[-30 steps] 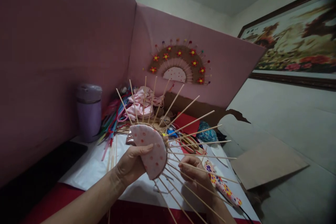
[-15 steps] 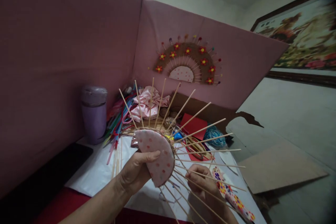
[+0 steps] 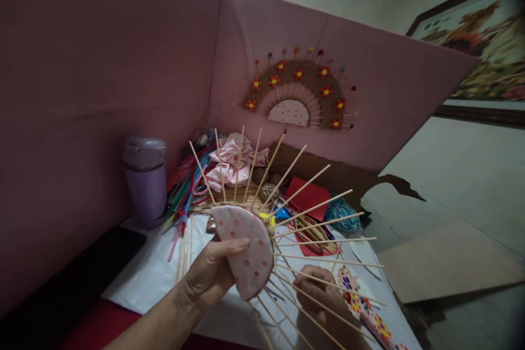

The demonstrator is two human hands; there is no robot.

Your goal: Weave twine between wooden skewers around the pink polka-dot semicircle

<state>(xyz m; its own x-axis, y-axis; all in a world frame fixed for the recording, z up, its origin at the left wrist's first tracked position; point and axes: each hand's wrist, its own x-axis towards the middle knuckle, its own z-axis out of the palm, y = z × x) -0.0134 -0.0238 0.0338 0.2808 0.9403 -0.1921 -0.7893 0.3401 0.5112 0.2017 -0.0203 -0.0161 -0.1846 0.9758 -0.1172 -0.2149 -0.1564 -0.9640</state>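
My left hand (image 3: 219, 265) grips a half-round piece covered in white cloth with red dots (image 3: 244, 246), thumb on its front and fingers behind. Thin wooden sticks (image 3: 315, 219) fan out from its curved edge, where brown cord is wound. Behind the lower right sticks, my right hand (image 3: 315, 290) is closed in a pinch. A thin strand of cord (image 3: 287, 261) seems to run from the curved edge to its fingers, partly hidden by the sticks.
On the white-covered table (image 3: 156, 262) lie pipe cleaners (image 3: 180, 197), crumpled dotted cloth (image 3: 232, 161), a red sheet (image 3: 309, 197), blue yarn (image 3: 344, 214) and a flower-patterned strip (image 3: 369, 311). A purple tumbler (image 3: 145, 186) stands left. A finished-looking flowered half-circle (image 3: 297, 90) hangs behind.
The view has shifted slightly, moving the background. My left hand keeps its hold on the half-round piece. My right hand has moved slightly lower and stays pinched behind the sticks.
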